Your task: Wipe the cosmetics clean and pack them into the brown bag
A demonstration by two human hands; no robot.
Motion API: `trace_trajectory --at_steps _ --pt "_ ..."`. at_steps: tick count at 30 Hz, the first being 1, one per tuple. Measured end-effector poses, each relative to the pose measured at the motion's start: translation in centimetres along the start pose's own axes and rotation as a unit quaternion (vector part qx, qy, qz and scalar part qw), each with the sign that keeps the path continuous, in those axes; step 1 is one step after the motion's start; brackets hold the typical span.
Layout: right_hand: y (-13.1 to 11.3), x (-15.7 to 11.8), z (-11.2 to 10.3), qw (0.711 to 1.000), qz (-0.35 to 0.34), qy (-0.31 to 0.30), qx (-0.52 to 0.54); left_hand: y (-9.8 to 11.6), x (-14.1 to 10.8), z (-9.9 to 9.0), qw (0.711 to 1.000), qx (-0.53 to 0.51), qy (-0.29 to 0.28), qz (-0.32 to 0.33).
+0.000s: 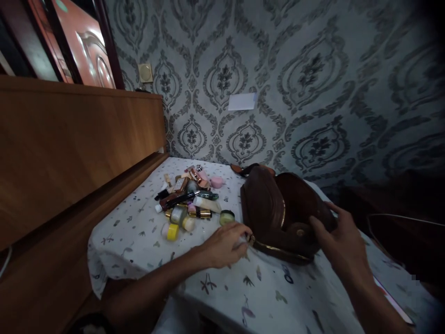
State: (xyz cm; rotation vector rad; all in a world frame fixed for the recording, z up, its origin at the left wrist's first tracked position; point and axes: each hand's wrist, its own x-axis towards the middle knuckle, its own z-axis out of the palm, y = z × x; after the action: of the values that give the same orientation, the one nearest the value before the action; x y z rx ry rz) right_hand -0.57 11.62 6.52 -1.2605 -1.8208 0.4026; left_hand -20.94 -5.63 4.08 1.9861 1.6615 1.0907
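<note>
A dark brown bag (262, 204) lies on the table with its zipped top gaping and its inside in shadow. My left hand (227, 245) is at the bag's near left corner, fingers pinched at the end of the gold zipper. On the right edge of the opening rests my right hand (342, 236), its thumb on the inner side and its fingers around the outside, gripping the bag's wall. Left of the bag is a pile of cosmetics, with a white tube (207, 204), a green-yellow jar (227, 217), a yellow-banded jar (170, 231) and a pink round case (217, 182).
A white patterned cloth covers the table (139, 232). A wooden panel (79, 144) stands along the left side. Behind is a papered wall (299, 83) with a switch (145, 73). A flat, pale-edged object (394, 304) lies at the right, beside my right forearm.
</note>
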Motion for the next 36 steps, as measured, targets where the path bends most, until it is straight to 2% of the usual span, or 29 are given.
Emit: trace_trajectory --at_steps 2,5,6,7,9,11,13,16,19,22,25,28,32,36 --pt "-0.2 -0.6 -0.4 0.998 -0.037 0.050 0.001 -0.3 0.2 -2.2 0.998 0.008 0.058 -0.003" --pt "-2.0 -2.6 -0.7 0.972 -0.142 0.188 0.006 -2.3 0.2 -6.5 0.985 0.031 0.166 -0.037" --pt "-2.9 -3.6 -0.6 0.959 -0.180 0.218 0.016 -3.3 0.1 -8.1 0.977 0.045 0.201 -0.050" --pt "-3.9 -4.6 -0.4 0.952 -0.213 0.218 0.026 -4.3 -0.2 -9.5 0.968 0.065 0.233 -0.068" --pt "-5.7 -6.6 0.7 0.950 -0.280 0.114 0.072 -6.4 -1.0 -12.0 0.948 0.103 0.278 -0.116" --pt "-7.2 -8.3 2.6 0.930 -0.341 -0.008 0.134 -8.3 -2.0 -13.4 0.942 0.152 0.254 -0.161" --pt "-8.2 -9.3 5.2 0.907 -0.375 -0.092 0.167 -9.6 -2.8 -13.7 0.940 0.169 0.233 -0.185" --pt "-9.3 -9.8 9.3 0.901 -0.377 -0.152 0.154 -10.8 -3.6 -13.0 0.939 0.179 0.209 -0.207" --pt "-9.7 -9.6 12.9 0.909 -0.368 -0.170 0.098 -11.4 -3.6 -12.6 0.937 0.189 0.198 -0.218" --pt "-9.2 -9.5 15.3 0.918 -0.367 -0.148 0.018 -12.1 -3.5 -13.3 0.930 0.198 0.215 -0.221" --pt "-8.1 -9.5 16.3 0.912 -0.388 -0.120 -0.050 -13.2 -3.7 -14.4 0.907 0.217 0.270 -0.238" --pt "-7.1 -9.3 16.3 0.905 -0.405 -0.099 -0.084 -14.7 -3.9 -15.0 0.885 0.239 0.304 -0.259" --pt "-6.6 -9.1 16.3 0.900 -0.418 -0.078 -0.092 -16.4 -3.9 -14.8 0.873 0.261 0.308 -0.272" --pt "-6.7 -9.0 16.4 0.900 -0.420 -0.073 -0.090 -16.9 -3.9 -14.5 0.876 0.274 0.298 -0.262"
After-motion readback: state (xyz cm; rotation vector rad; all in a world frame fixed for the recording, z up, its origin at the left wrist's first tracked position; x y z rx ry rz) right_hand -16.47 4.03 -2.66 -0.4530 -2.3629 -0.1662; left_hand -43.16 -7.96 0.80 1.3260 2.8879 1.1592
